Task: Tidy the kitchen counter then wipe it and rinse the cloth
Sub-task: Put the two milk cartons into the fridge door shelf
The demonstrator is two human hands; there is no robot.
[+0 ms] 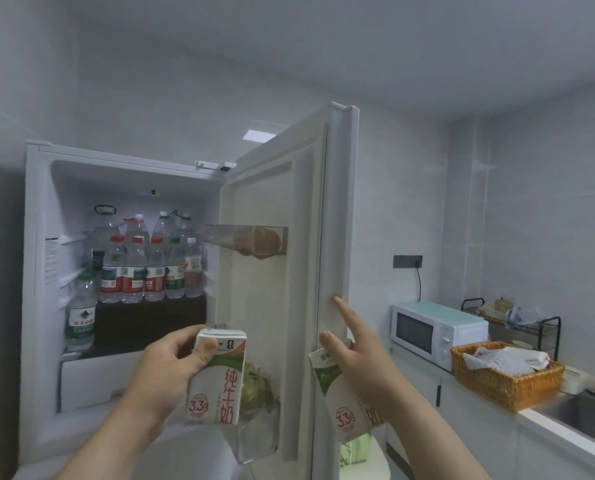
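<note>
Now left hand [171, 358] grips upright milk carton [216, 382], right hand [358, 355] grips tilted second carton [337, 403].

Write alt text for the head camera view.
The left hand grips a milk carton before an open fridge; the right hand grips a second carton, index finger against the fridge door. Water bottles fill a shelf; a microwave and basket sit right.

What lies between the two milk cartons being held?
In the head view, between left carton and right carton: the open fridge door, its lower shelf holding a pale green vegetable.
</note>
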